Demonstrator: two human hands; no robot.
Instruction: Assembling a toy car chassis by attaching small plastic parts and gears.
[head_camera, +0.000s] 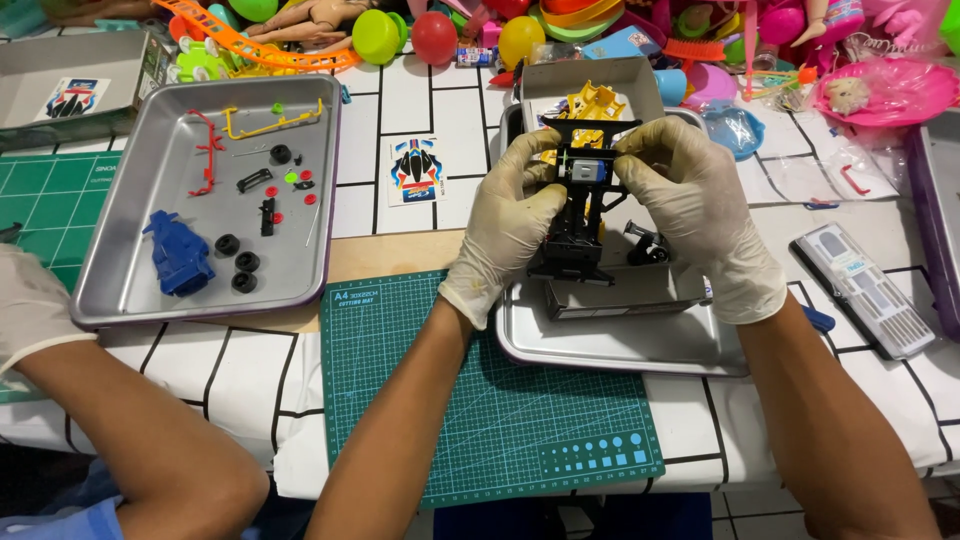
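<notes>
A white surface (400, 100) with black grid lines fills the view under even, bright light. A green cutting mat (500, 410) lies on its near edge; beyond the mat, a heap of toys (560, 25).

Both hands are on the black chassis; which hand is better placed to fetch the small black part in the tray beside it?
Probably the right hand: the small black part lies just below it, right of the black chassis; the left hand would cross over.

Cream latex glove on left hand (510, 225), same on right hand (690, 205), forearms bare
</notes>
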